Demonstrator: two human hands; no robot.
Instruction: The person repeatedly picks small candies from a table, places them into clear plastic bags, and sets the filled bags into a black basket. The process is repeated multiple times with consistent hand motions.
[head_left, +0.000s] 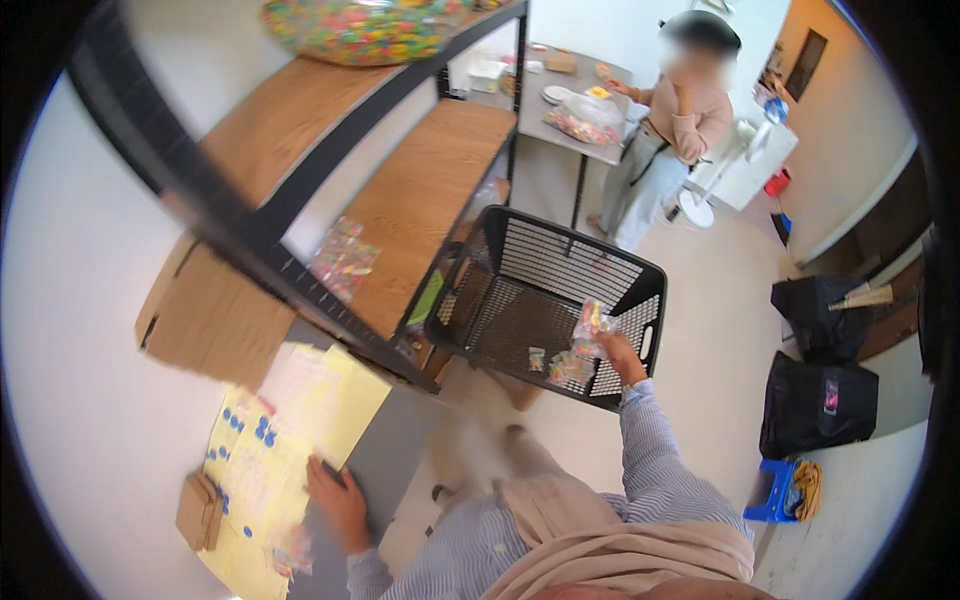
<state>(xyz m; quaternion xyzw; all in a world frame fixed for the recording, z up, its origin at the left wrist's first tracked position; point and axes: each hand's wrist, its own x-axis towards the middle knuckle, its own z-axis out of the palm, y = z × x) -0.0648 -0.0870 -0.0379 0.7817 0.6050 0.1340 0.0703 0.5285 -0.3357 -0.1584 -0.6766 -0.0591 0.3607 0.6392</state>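
Note:
My right hand (622, 357) grips small clear packets of colourful pieces (592, 324) over the right side of a black plastic basket (652, 277). More such packets (571, 367) lie on the basket's floor near its front corner, with one packet (536, 358) a little apart. At lower left, my left hand (339, 499) rests by the edge of yellow paper sheets (330, 405) on a grey table (382, 450); a dark object shows at its fingers, and I cannot tell whether it is held. Below that hand lies another clump of clear packets (289, 551).
A black-framed shelf (435, 172) holds packets and a big bag of colourful pieces (360, 30). Cardboard (217, 315) leans behind the table. Another person (675, 120) stands by a far table (540, 120). Black bags (817, 405) and a blue stool (772, 491) are at right.

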